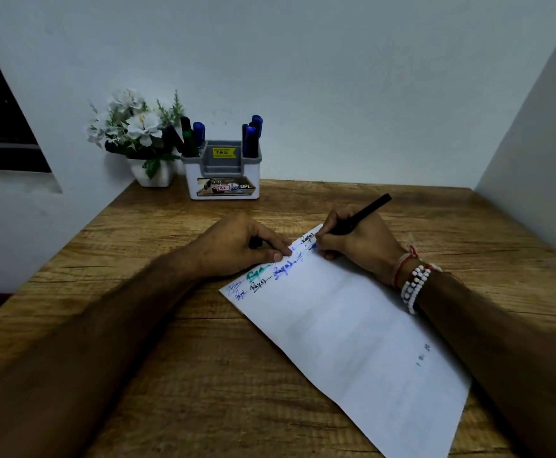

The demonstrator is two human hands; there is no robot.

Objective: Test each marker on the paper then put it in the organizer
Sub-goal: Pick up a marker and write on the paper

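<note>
Black marker (357, 217) pinched in right hand (355, 241), tip at paper's (352, 325) far edge | left hand (237, 246) curled, pressing paper (fingers together) | organizer (222, 175) at table (170, 358) back edge, well apart

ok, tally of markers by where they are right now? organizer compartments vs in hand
Organizer left compartment: 3 markers
Organizer right compartment: 2 markers, possibly a third hidden behind
In right hand: 1 black marker, tip on the paper
Left hand: 0 markers, a small dark item, likely the cap
Total: 6 visible
</note>
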